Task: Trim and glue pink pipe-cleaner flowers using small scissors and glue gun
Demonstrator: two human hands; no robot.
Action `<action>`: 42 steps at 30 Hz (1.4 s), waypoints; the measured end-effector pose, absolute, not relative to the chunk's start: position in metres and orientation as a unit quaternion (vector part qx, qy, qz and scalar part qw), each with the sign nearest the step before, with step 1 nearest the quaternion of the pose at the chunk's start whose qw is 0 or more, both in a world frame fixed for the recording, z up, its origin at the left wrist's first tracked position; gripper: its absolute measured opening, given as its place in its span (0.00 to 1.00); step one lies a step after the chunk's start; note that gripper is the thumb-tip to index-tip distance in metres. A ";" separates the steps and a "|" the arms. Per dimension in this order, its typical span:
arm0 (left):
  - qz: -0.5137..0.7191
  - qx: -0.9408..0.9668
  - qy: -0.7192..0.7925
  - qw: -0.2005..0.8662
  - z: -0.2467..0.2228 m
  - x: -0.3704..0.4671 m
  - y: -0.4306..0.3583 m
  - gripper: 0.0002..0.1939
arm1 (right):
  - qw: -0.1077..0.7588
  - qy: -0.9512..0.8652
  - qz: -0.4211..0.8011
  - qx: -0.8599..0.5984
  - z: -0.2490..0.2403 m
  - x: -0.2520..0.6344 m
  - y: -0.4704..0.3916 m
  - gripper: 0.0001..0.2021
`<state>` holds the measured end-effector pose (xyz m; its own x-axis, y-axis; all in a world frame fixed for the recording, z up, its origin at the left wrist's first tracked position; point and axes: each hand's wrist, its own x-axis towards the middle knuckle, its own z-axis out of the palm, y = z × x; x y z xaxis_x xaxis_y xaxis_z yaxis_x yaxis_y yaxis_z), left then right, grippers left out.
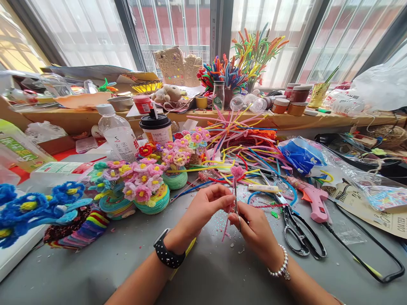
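Over the middle of the grey table, my left hand pinches a pink pipe cleaner whose lower end hangs below the fingers. At its top is a fuzzy pink tuft. My right hand is closed on small metal scissors, which point upward with the blades beside the tuft. Whether the blades touch the pink fuzz I cannot tell. My two hands nearly meet. Left of them stand pipe-cleaner flowers, with pink blooms in a turquoise coiled pot.
Black-handled scissors and a pink glue gun with a black cord lie on the right. Loose pipe cleaners pile up behind my hands. A plastic bottle, a lidded cup and blue flowers stand left.
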<state>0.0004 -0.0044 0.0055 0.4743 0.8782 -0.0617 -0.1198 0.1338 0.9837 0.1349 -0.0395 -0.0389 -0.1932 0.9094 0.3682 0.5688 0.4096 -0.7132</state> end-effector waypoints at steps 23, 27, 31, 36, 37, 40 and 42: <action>0.377 0.534 0.338 0.677 0.002 0.000 -0.003 0.09 | 0.390 -0.746 0.233 -0.486 -0.040 0.135 -0.039 0.26; 0.379 0.526 0.337 0.683 0.001 0.000 -0.003 0.09 | 0.393 -0.744 0.226 -0.491 -0.041 0.135 -0.040 0.26; 0.379 0.522 0.337 0.686 0.001 0.001 -0.003 0.08 | 0.394 -0.739 0.233 -0.494 -0.042 0.135 -0.039 0.26; 0.380 0.519 0.328 0.692 0.003 0.001 -0.004 0.07 | 0.386 -0.738 0.279 -0.478 -0.040 0.134 -0.040 0.27; 0.379 0.520 0.326 0.693 0.003 0.001 -0.005 0.07 | 0.386 -0.739 0.286 -0.472 -0.040 0.134 -0.040 0.28; 0.374 0.522 0.323 0.695 0.003 0.000 -0.004 0.07 | 0.390 -0.739 0.298 -0.462 -0.039 0.134 -0.040 0.27; 0.370 0.521 0.324 0.698 0.002 0.000 -0.004 0.07 | 0.391 -0.738 0.303 -0.459 -0.038 0.134 -0.040 0.27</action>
